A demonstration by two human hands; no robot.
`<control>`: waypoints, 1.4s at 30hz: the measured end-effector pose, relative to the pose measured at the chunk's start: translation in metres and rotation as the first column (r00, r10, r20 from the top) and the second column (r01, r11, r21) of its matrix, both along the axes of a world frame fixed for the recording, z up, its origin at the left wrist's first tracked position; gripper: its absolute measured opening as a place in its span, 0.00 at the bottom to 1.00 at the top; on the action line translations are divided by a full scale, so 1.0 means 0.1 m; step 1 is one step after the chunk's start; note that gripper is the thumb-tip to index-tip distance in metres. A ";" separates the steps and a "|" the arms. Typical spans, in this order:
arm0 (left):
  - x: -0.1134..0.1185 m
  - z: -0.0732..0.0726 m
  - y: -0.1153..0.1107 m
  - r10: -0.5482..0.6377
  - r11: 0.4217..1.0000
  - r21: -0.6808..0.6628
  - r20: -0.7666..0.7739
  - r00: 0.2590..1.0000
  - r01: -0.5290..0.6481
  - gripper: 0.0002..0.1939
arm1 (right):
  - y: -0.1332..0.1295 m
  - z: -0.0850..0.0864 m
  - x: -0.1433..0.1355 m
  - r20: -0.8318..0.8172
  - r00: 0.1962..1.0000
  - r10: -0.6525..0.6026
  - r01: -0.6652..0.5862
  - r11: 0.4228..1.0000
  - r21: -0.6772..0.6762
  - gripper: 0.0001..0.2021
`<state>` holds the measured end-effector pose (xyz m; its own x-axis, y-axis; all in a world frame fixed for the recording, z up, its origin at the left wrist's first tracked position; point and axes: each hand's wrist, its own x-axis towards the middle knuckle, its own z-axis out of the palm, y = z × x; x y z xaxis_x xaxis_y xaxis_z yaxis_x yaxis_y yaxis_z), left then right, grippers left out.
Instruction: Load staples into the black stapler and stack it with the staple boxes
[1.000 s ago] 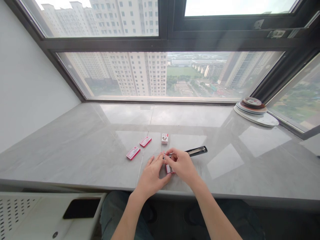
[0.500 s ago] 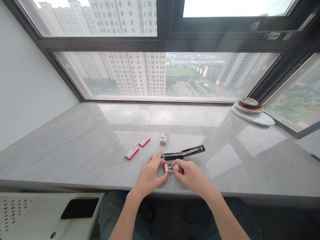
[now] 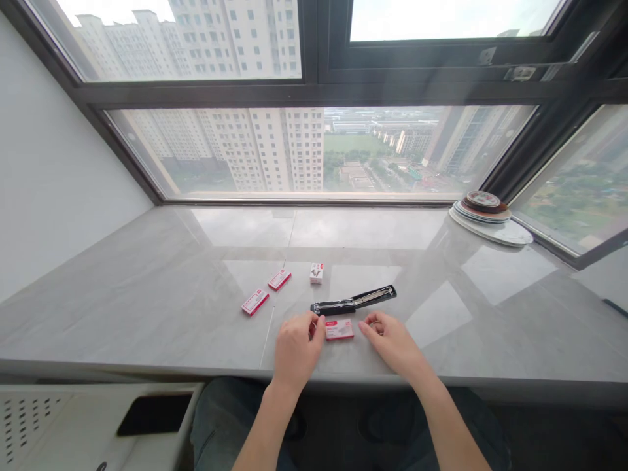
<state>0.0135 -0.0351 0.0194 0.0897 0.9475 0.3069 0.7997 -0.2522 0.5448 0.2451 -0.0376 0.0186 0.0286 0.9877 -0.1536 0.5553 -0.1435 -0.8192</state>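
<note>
A small red-and-white box (image 3: 339, 330) lies flat on the counter near its front edge. My left hand (image 3: 298, 343) is at the box's left end, fingers closed; whether they hold anything is hidden. My right hand (image 3: 390, 340) is just right of the box, apart from it, with fingers curled together and their contents too small to tell. Behind the box lies a black stapler (image 3: 336, 307), opened out, its top part stretching to the right. Two more red-and-white boxes (image 3: 255, 302) (image 3: 279, 279) lie to the left. A small white box (image 3: 316, 273) stands behind the stapler.
The grey marble counter (image 3: 147, 294) runs below a dark-framed window (image 3: 314, 95). A stack of round plates or mats (image 3: 490, 219) sits at the back right. A white piece of furniture with a dark inset (image 3: 155, 415) is at the lower left.
The near red-and-white box, held between both hands and partly open before, now lies flat showing its printed face. My right hand has moved right, off the box; my left fingers have drawn together.
</note>
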 end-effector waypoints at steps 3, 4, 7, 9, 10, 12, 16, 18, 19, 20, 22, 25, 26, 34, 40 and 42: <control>0.01 0.00 0.00 -0.021 1.000 0.020 0.005 1.000 0.021 0.12 | 0.10 0.02 0.32 -0.218 0.961 -0.172 0.142 0.979 -0.145 0.30; 0.02 0.00 0.01 -0.033 0.999 0.027 -0.003 0.999 0.033 0.13 | 0.15 0.05 0.42 -0.302 0.935 -0.187 0.149 0.978 -0.146 0.36; 0.05 -0.02 0.03 -0.025 0.999 0.033 -0.026 0.999 0.026 0.15 | 0.38 0.17 0.57 -0.491 0.870 -0.047 0.027 0.998 -0.048 0.40; 0.07 -0.02 0.05 -0.014 1.000 0.026 -0.028 1.000 0.014 0.14 | 0.57 0.26 0.52 -0.506 0.857 0.098 -0.104 0.994 0.017 0.35; 0.07 -0.02 0.05 -0.011 1.000 0.019 -0.027 1.000 0.012 0.14 | 0.65 0.30 0.46 -0.488 0.859 0.157 -0.152 0.987 0.050 0.32; 0.07 -0.02 0.06 -0.016 1.000 0.006 -0.023 1.000 0.017 0.13 | 0.80 0.36 0.28 -0.415 0.875 0.249 -0.215 0.968 0.128 0.28; 0.06 0.01 0.07 -0.032 0.999 -0.007 -0.015 0.999 0.032 0.12 | 0.92 0.38 -0.11 -0.180 0.926 0.332 -0.293 0.932 0.212 0.23; 0.05 0.03 0.07 -0.046 0.999 -0.010 -0.010 0.999 0.046 0.12 | 0.92 0.35 -0.25 -0.087 0.938 0.336 -0.312 0.926 0.212 0.23; 0.05 0.05 0.06 -0.052 0.999 -0.011 -0.009 0.999 0.052 0.12 | 0.92 0.34 -0.30 -0.047 0.940 0.337 -0.320 0.922 0.217 0.22; 0.05 0.07 0.06 -0.055 0.998 -0.012 -0.011 0.998 0.054 0.12 | 0.91 0.33 -0.33 -0.008 0.940 0.342 -0.332 0.917 0.223 0.22; 0.07 0.10 0.04 -0.055 0.998 -0.010 -0.017 0.998 0.055 0.11 | 0.90 0.32 -0.37 0.062 0.929 0.364 -0.369 0.901 0.229 0.20; 0.13 0.14 -0.01 -0.116 0.993 0.011 -0.026 0.993 0.116 0.11 | 0.88 0.33 -0.37 0.119 0.916 0.383 -0.401 0.889 0.221 0.18; 0.15 0.13 -0.03 -0.154 0.988 0.017 -0.035 0.987 0.155 0.11 | 0.88 0.33 -0.37 0.128 0.917 0.377 -0.397 0.892 0.218 0.17; -0.37 0.02 0.07 0.099 0.991 0.110 -0.194 0.976 -0.079 0.05 | 0.80 0.29 -0.31 0.097 0.952 0.291 -0.306 0.926 0.219 0.16; -1.06 0.05 0.30 0.259 0.956 0.195 -0.222 0.940 -0.217 0.08 | 0.74 0.27 -0.30 0.070 0.968 0.243 -0.252 0.943 0.218 0.15; -1.18 0.05 0.42 0.182 0.974 0.171 -0.212 0.960 -0.147 0.09 | 0.73 0.27 -0.31 0.079 0.970 0.229 -0.241 0.947 0.214 0.15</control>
